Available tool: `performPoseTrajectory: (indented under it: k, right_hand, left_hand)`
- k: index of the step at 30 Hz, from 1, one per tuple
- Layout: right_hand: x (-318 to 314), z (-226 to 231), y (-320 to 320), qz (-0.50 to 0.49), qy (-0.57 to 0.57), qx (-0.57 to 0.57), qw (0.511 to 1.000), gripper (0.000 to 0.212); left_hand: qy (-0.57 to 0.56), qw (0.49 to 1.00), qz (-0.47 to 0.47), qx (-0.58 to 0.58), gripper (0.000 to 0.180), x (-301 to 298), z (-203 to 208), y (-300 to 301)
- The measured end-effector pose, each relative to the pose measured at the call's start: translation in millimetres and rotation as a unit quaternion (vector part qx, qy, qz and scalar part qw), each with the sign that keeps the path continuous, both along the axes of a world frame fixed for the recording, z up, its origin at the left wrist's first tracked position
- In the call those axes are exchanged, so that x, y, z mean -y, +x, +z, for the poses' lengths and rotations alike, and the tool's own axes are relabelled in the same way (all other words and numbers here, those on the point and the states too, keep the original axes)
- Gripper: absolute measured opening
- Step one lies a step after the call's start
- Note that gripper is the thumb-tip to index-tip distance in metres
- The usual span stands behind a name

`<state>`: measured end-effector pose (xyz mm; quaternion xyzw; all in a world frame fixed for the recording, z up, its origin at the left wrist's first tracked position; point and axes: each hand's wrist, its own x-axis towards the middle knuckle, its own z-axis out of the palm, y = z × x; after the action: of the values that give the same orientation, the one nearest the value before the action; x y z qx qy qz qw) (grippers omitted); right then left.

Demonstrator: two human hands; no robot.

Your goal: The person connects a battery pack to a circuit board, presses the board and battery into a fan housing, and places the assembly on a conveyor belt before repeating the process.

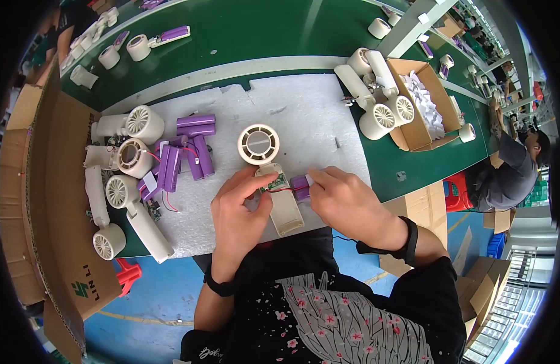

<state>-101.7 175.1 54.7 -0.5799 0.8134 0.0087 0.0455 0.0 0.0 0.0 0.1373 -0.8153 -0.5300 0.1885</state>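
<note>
An opened white handheld fan (287,213) lies on the foam sheet in front of me, its round head (258,144) pointing away. A small green circuit board (278,181) sits at the upper part of its handle shell. My left hand (236,209) has its index fingertip on the board and its thumb bent beside it. My right hand (346,199) grips a purple battery pack (300,187) just right of the shell, its fingers covering part of the pack. Red and dark wires (281,189) run between the board and the pack.
Several purple battery packs (169,168) and white fans (144,124) lie to the left, beside a tall cardboard box (80,200). At right, more fans (377,121) lie near an open carton (422,103) of white pieces. A co-worker (513,164) sits farther right.
</note>
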Motion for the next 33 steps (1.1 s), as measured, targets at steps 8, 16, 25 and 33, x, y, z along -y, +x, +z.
performPoseTrajectory:
  k: [8,16,25,33]
  right_hand:
    - [-7.6,-2.1,-13.9,-0.122,-0.199,0.155,0.960,0.006]
    - [-102.0,33.4,-112.3,-0.428,-0.304,-0.070,0.848,0.013]
    - [-9.7,17.1,-18.1,-0.110,-0.225,0.142,0.958,0.047]
    - [2.7,-2.9,-37.6,-0.060,-0.030,0.407,0.911,0.052]
  left_hand:
    - [0.022,1.000,0.004,-0.006,0.035,1.0,-1.6,0.4]
    - [-0.002,1.000,0.007,-0.025,0.034,3.8,-3.4,1.4]
    - [-0.009,1.000,0.004,-0.014,0.034,3.6,-1.4,-0.5]
    - [-0.008,1.000,-0.026,0.002,0.035,10.6,3.6,-1.8]
